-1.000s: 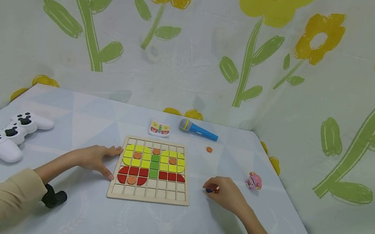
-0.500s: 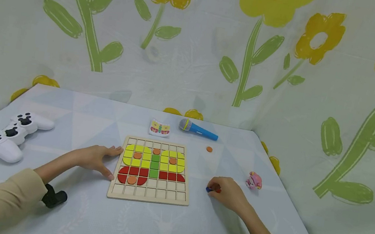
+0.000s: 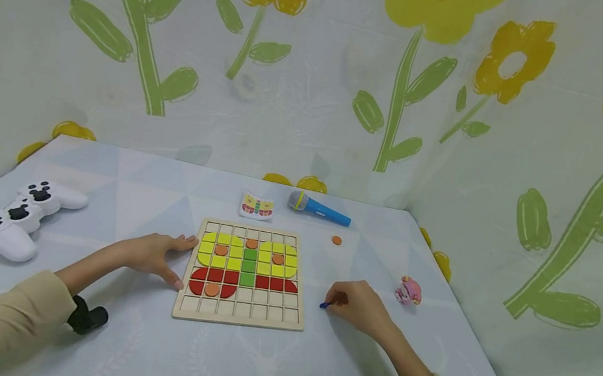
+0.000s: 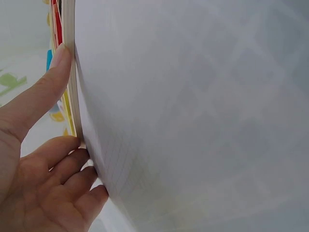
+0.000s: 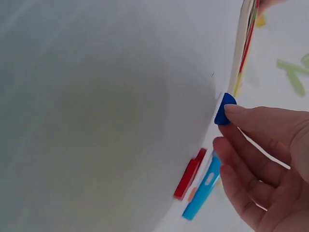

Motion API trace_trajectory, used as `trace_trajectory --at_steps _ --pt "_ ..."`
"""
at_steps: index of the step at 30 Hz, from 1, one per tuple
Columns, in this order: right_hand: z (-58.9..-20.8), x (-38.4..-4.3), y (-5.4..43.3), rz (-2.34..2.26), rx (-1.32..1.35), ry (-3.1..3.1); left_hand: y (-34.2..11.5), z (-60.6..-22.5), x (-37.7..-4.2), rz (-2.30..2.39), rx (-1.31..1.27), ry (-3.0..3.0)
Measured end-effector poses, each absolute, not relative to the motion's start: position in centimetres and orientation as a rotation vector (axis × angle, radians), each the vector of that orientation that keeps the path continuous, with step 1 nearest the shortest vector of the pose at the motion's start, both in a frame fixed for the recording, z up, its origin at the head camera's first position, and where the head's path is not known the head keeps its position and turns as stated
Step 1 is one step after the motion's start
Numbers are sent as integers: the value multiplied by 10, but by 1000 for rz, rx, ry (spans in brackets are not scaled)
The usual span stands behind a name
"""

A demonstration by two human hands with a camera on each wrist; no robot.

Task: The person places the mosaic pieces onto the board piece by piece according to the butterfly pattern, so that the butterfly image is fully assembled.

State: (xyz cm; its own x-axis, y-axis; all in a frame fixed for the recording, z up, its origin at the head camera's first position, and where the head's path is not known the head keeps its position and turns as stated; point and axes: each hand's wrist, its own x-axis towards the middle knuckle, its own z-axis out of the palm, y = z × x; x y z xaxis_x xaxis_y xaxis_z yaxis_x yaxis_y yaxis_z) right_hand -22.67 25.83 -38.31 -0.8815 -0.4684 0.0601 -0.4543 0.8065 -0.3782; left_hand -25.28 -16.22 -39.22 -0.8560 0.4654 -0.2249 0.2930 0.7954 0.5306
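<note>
My left hand (image 3: 151, 253) rests against the left edge of a wooden grid board (image 3: 263, 315), its thumb and fingertips touching the rim. Yellow, green, red and orange pieces fill part of the grid in a butterfly-like pattern. To the right of the board, my right hand (image 3: 362, 306) pinches a small blue piece (image 5: 225, 109) with a curved edge between thumb and index finger. Red pieces (image 5: 189, 175) lie on the table close to that hand in the right wrist view; in the head view the hand hides them.
Behind the board lie a butterfly pattern card (image 3: 257, 206) and a blue microphone (image 3: 322, 208). An orange disc (image 3: 336, 240) sits on the right, with a pink toy figure (image 3: 409, 290) beyond my right hand. A white game controller (image 3: 24, 216) stands at the left.
My right hand shifted slightly right, then back left toward the board. The blue piece now sticks out from its fingertips, and the red seen beneath the hand is hidden. My left hand stays still.
</note>
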Motion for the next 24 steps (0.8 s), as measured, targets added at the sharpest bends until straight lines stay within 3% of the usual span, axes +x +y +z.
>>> trace_trajectory --at_steps 24 --pt "-372 -242 137 -581 -1058 2795 -162 -392 -252 699 583 2650"
